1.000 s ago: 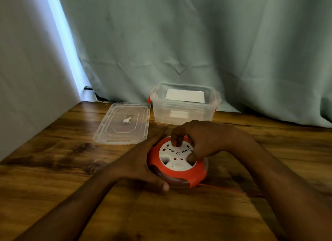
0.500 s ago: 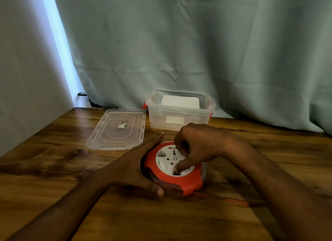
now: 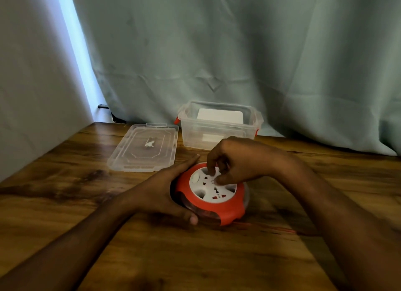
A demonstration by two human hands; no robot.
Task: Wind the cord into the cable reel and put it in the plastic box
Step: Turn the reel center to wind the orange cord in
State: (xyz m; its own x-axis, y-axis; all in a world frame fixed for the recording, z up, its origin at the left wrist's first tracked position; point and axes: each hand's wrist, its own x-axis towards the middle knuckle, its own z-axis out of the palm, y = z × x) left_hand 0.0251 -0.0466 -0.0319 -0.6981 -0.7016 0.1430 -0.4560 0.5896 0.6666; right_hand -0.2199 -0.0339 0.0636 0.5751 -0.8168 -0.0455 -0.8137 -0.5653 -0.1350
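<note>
— Cable reel point(image 3: 213, 195): where does it sit?
— Flat on the wooden worktop point(image 3: 65, 204), near the front of the plastic box point(image 3: 219, 125), red rim up, white socket face showing.

— And the hands?
— The left hand point(image 3: 160, 193) cups the reel's left side, fingers point(image 3: 186, 162) stretched along the far edge and thumb against the near edge. The right hand point(image 3: 236, 160) is on top, its fingers point(image 3: 211, 168) curled down and pressed onto the white socket face.

— The cord?
— A thin red cord point(image 3: 280, 230) trails from the reel's near right side across the worktop; it is blurred.

— The box?
— Open, standing against the green curtain point(image 3: 238, 52), something white inside. Its clear lid point(image 3: 144, 147) lies flat just to the left.
</note>
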